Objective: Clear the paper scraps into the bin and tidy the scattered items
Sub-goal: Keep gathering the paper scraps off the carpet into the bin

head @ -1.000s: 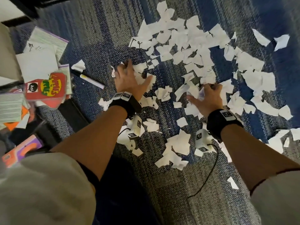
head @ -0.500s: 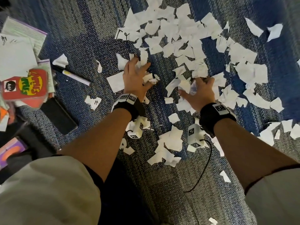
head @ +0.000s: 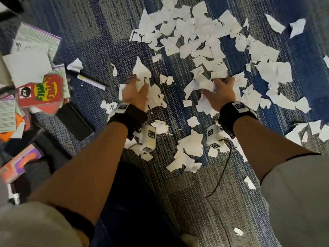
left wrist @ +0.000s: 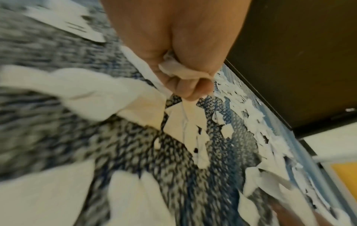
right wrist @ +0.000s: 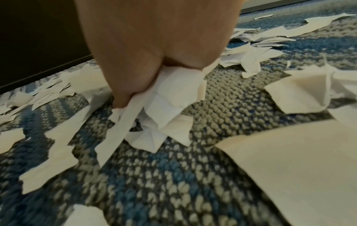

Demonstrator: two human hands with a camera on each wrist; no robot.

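A blue-grey carpet (head: 99,41) fills the floor. The left hand (head: 136,94) is clenched round a wad of paper scraps (left wrist: 181,71); the right hand (head: 219,94) is fisted on another bunch (right wrist: 173,94). More white scraps (head: 192,29) lie scattered beyond both hands, with booklets (head: 39,90) and a pen (head: 91,82) at left.
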